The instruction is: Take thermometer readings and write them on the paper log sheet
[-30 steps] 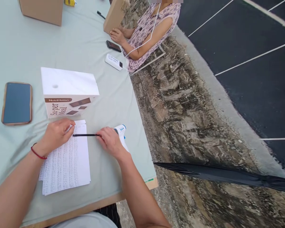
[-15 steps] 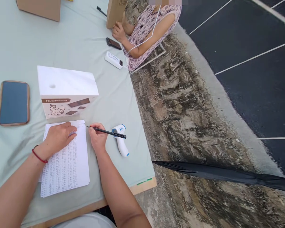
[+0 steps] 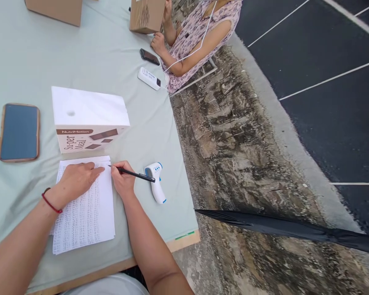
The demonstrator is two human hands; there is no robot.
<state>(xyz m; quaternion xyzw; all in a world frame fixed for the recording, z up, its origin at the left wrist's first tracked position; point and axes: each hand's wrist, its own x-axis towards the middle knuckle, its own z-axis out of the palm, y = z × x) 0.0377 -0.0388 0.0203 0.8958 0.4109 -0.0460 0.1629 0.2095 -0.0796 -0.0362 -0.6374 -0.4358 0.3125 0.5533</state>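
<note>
Leaning in over the near end of the desk (image 3: 162,135), both arms come to the stack of paper (image 3: 106,215), lying flat just in front of the white box (image 3: 90,112). Left hand (image 3: 79,179) first: it's spread palm-down across the upper part of the top sheet, gripping nothing, index finger stretched to the right, and that weight is probably there to keep the pages from sliding. Right hand (image 3: 122,179) is pinched around the black pen (image 3: 138,175), low near the point, presumably for fine control. It sits right at the paper's edge, so the tip reaches the upper right corner; whether it actually touches, I can't tell. Behind that grip, the pen's tail slants over toward the thermometer (image 3: 158,189), parked to the right, seemingly within reach yet off the pages. Over on the left, the large phone (image 3: 20,133) lies face up, well apart from the action. Now, what's changed? A second ago the pen was stretched level between both hands, with the right one partly covering the thermometer; half a second ago it was in this writing grip, but its tip sat just off the sheet. Now it's over the page, and that left index finger points out straighter. Across the way, the co-worker's cardboard box (image 3: 146,15) has turned to show its taped side, one of that person's hands (image 3: 167,11) raised beside it.
</note>
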